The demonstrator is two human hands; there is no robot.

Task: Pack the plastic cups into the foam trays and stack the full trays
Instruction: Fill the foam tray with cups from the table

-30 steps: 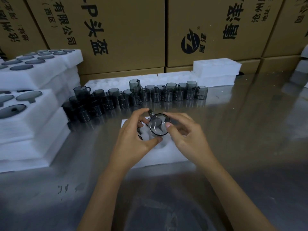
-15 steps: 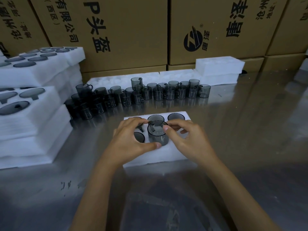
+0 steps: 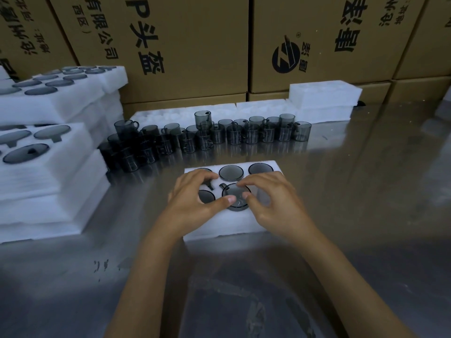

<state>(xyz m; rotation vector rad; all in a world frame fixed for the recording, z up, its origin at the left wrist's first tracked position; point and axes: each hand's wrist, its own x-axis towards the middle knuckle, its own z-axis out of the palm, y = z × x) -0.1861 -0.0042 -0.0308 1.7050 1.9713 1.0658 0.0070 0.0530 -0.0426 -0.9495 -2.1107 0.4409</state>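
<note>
the foam tray [image 3: 219,228] is white. the cups [image 3: 234,134] are dark smoky grey and see-through, with thin pale up-and-down lines on their sides. the stacked trays [image 3: 48,172] on the left are white too, with dark grey round tops in their holes. the boxes [image 3: 185,45] are brown with black letters and a black round logo. the bench [image 3: 366,191] is shiny silver-grey.

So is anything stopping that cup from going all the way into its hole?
Nothing visible blocks it. The cup already sits partly in the foam tray, with the left hand and right hand pressing its rim.
</note>
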